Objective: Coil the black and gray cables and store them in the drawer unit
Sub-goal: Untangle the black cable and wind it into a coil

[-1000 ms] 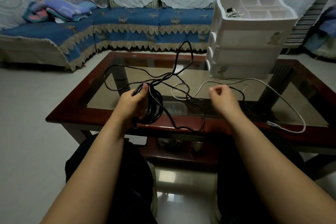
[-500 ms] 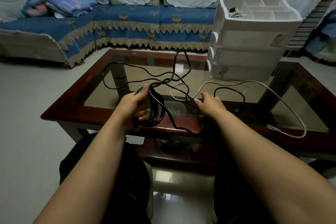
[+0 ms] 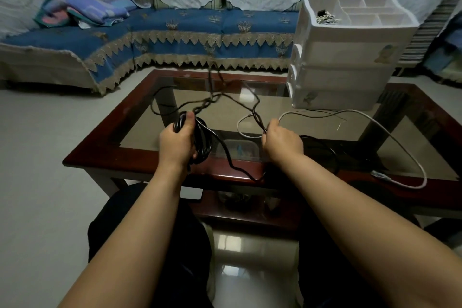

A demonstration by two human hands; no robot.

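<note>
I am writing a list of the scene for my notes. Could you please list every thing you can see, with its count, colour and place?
black cable: one, black, partly coiled in the left hand, the rest loose over the table
gray cable: one, light gray, lying loose on the table's right part
drawer unit: one, white, on the table's far right; its top tray holds a small bundle of cord
table: one, dark red wood frame with a glass top, in front of the person
sofa: one, blue cover with a beige fringe, behind the table
folded cloths: a pile, mixed colours, on the sofa's left end
left hand: one, gripping the coil
right hand: one, pinching a black strand
</note>
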